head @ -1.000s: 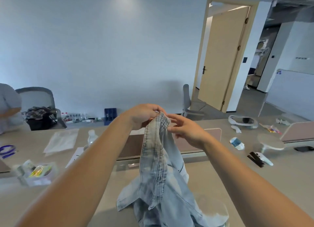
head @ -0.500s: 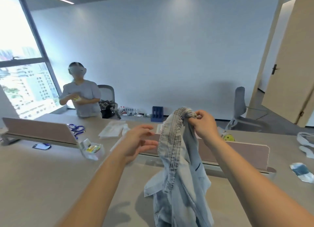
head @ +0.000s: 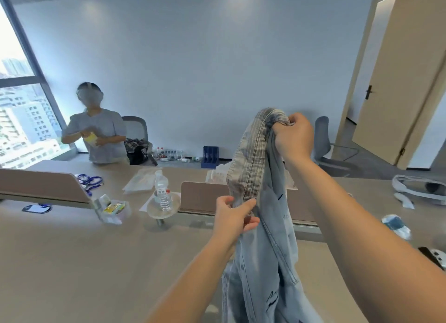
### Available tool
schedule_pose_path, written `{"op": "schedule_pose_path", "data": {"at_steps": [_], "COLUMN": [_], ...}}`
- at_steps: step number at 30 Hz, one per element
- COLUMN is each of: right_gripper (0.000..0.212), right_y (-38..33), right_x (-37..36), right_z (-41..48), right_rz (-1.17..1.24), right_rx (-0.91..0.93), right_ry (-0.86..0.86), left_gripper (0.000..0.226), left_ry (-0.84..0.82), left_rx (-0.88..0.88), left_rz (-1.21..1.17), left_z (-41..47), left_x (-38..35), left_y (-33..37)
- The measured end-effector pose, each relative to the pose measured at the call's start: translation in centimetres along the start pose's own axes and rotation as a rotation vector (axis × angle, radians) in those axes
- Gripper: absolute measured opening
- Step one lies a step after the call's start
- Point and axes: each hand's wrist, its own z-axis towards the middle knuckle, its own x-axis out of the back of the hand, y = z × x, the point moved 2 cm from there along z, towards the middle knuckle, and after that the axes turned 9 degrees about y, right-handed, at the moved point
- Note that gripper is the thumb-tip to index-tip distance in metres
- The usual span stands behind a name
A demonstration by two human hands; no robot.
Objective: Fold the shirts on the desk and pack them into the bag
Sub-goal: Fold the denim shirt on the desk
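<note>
A light blue denim shirt hangs in the air above the beige desk, its collar band arching at the top. My right hand grips the top of the collar, fingers curled round the cloth. Lower down, my left hand pinches the collar's free end between thumb and fingers. The shirt's lower part runs out of the frame at the bottom. No bag is in view.
A low divider panel crosses the desk. Near it stand a water bottle on a round stand and a clear box of small items. A person stands at the far side. A headset lies at right.
My left hand, open and apart from the shirt half a second ago, has come to the collar's lower end and pinched it. My right hand keeps its hold on the collar top.
</note>
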Motion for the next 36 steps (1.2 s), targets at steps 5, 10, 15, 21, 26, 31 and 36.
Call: {"op": "schedule_pose_path", "data": {"at_steps": [5, 10, 15, 21, 26, 31, 36], "right_gripper": [0.021, 0.016, 0.029, 0.027, 0.026, 0.023, 0.023], "right_y": [-1.0, -1.6, -2.8, -4.9, -10.3, -15.8, -14.8], "right_x": [1.8, 3.8, 8.0, 12.9, 16.1, 18.3, 18.4], "right_z": [1.3, 1.3, 0.4, -3.1, -5.8, -7.9, -7.9], "right_rz": [0.071, 0.086, -0.078, -0.201, -0.309, -0.471, -0.528], "right_rx": [-0.029, -0.006, 0.109, 0.135, 0.223, 0.382, 0.319], "right_ry": [0.058, 0.162, 0.248, 0.426, 0.605, 0.669, 0.651], "left_gripper": [0.033, 0.015, 0.012, 0.013, 0.024, 0.009, 0.026], "left_ry": [-0.138, -0.165, -0.141, -0.017, -0.075, -0.084, -0.128], "left_rx": [-0.072, -0.222, -0.362, -0.981, -1.172, -1.281, -1.186], "left_rz": [0.115, 0.378, 0.503, 0.874, 0.902, 0.805, 0.783], "left_z": [1.4, 3.0, 6.4, 7.4, 4.7, 2.7, 3.4], "left_x": [-2.6, -2.8, 1.4, 4.4, 4.7, 5.8, 5.8], "left_y": [-0.6, -0.9, 5.1, 17.5, 25.1, 30.4, 30.1]}}
